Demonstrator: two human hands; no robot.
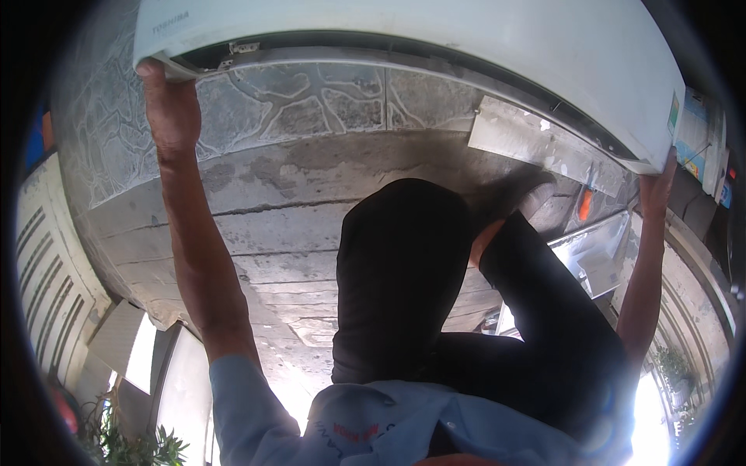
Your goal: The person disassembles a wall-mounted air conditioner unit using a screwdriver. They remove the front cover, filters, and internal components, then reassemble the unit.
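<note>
A long white wall-type air conditioner unit [435, 31] spans the top of the view, its dark air outlet slot facing me. My left hand [172, 109] grips its lower left corner, with the thumb showing on the front and the other fingers hidden. At the opposite end, my right hand [659, 182] holds the lower right corner, and most of its fingers are out of sight behind the casing. Both arms stretch out far apart. Below the unit, my bent knee [404, 233] in dark trousers rises in the middle.
Patterned grey stone tiles [311, 97] lie beyond a grey planked surface [287, 198]. Under the unit's right half are a pale flat panel [536, 144] and an orange-handled tool [585, 203]. A slatted white panel [54, 272] stands left, above a leafy plant [132, 443].
</note>
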